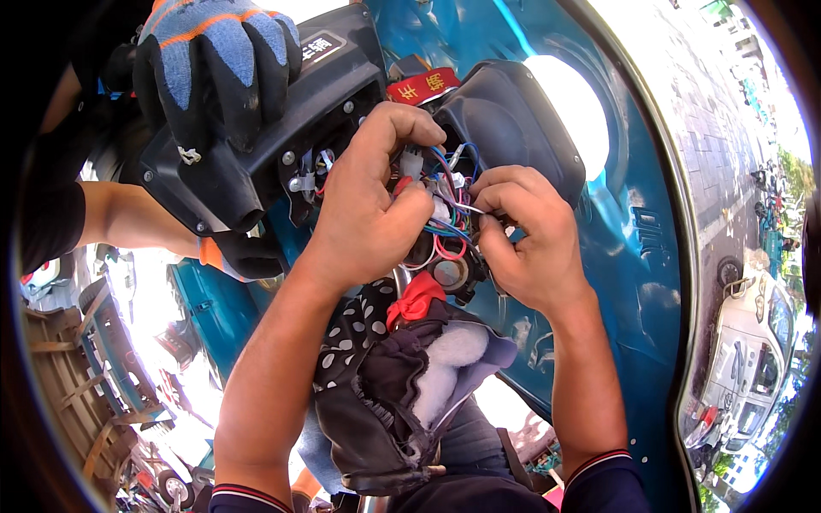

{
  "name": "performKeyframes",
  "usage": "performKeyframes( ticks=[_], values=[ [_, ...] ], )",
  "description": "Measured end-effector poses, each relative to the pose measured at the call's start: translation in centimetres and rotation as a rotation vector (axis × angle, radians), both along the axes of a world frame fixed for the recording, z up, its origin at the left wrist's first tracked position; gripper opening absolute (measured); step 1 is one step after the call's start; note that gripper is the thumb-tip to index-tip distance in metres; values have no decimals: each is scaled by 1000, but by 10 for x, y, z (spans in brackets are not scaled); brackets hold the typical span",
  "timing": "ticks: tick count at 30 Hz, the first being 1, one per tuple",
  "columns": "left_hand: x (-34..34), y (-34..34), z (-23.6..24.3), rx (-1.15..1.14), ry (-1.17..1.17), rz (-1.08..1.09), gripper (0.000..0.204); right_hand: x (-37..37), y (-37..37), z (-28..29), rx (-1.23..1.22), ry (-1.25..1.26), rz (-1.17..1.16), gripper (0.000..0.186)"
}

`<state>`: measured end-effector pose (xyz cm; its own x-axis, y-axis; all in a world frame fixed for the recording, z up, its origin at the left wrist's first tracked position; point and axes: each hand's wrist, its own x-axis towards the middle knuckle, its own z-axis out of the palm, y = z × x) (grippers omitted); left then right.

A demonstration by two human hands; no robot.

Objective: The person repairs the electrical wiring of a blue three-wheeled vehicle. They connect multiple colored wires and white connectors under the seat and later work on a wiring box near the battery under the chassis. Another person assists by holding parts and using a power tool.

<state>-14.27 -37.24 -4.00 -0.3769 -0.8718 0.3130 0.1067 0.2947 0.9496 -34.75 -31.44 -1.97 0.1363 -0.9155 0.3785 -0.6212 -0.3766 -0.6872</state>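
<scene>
My left hand (pixel 368 205) is closed at a bundle of coloured wires (pixel 449 235), its fingers curled round a pale plastic connector (pixel 411 162). My right hand (pixel 526 231) pinches a thin pale wire (pixel 469 208) at the bundle's right side. The wires spill from an opened black plastic housing (pixel 222 184) and its rounded cover (pixel 505 120). A round metal fitting (pixel 449 274) sits below them. Under my hands hangs a padded cover (pixel 376 389) with polka-dot cloth and a red knot (pixel 415 299).
A co-worker's gloved hands (pixel 214 68) (pixel 239 256) rest on and beside the housing at left. A blue metal body (pixel 633 325) surrounds the work, with a red band (pixel 419 85) behind the housing. A paved street (pixel 710 128) with a parked white vehicle (pixel 744 359) lies at right.
</scene>
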Motion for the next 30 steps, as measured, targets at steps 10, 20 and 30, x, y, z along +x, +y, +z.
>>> performKeyframes(
  ticks=[10,20,30],
  values=[
    [0,2,-4,-37,135,1,47,12,-17,23,278,170,-111,15],
    [12,40,23,-406,-380,257,32,2,-27,12,520,-429,-134,20],
    [15,48,28,-531,-745,147,39,-4,-28,19,801,-649,-45,21]
  ],
)
